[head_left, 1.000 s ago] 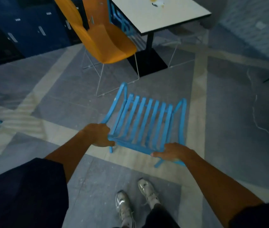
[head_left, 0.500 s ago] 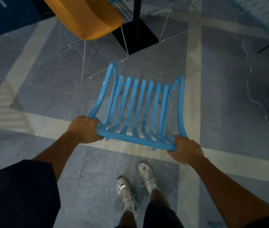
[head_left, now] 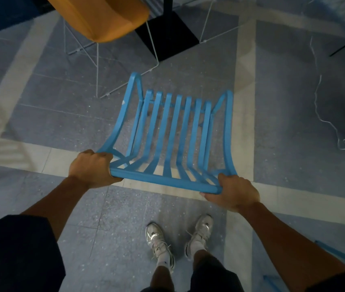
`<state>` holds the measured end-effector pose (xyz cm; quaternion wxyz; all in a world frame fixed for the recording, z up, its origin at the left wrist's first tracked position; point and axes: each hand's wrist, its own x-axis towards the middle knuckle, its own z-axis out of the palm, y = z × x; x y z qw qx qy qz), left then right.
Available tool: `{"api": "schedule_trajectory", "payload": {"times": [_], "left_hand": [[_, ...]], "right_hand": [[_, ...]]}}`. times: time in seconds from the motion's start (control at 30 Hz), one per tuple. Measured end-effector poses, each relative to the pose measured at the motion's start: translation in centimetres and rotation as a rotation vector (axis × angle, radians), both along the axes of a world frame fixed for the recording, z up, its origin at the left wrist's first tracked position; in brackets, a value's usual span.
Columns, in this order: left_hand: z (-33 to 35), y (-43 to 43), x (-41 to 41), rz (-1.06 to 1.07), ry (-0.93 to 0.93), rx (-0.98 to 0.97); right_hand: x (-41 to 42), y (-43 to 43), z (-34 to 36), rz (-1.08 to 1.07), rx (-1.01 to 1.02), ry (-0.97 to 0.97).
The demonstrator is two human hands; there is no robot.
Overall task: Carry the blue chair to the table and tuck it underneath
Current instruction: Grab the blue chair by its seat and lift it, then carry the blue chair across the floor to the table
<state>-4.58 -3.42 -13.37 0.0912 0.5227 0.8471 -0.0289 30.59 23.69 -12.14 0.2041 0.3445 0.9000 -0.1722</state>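
The blue chair (head_left: 173, 131), made of slatted bars, hangs in front of me above the floor. My left hand (head_left: 91, 167) is closed around the left end of its top rail. My right hand (head_left: 233, 191) grips the right end of the same rail. Of the table, only the black post and square black base (head_left: 167, 32) show at the top of the view; the tabletop is out of frame. The chair's legs are hidden below its seat.
An orange chair (head_left: 102, 15) with thin white wire legs stands just left of the table base. Another white wire frame (head_left: 207, 20) sits right of the base. A white cable (head_left: 323, 114) trails across the floor at right. My feet (head_left: 180, 241) stand below the chair.
The view has tipped downward and nearer to the table base, so the tabletop has left the frame. My right hand has closed firmly on the rail's right end. The chair looms larger.
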Motion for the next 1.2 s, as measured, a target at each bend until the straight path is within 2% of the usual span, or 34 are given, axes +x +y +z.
{"api": "schedule_trajectory", "payload": {"times": [0.2, 0.5, 1.0, 1.2], "left_hand": [[-0.2, 0.9, 1.4, 0.063, -0.013, 0.021], [-1.2, 4.5, 8.9, 0.128, 0.036, 0.027], [-0.4, 20.6, 20.3, 0.179, 0.029, 0.025], [-0.3, 27.0, 23.6, 0.226, -0.008, -0.017]], "right_hand": [[1.1, 1.6, -0.6, 0.029, 0.001, -0.021], [6.1, 8.3, -0.4, 0.050, 0.022, 0.005], [15.3, 26.3, -0.8, 0.140, 0.091, 0.010], [17.7, 32.9, -0.2, 0.147, 0.077, 0.093]]}}
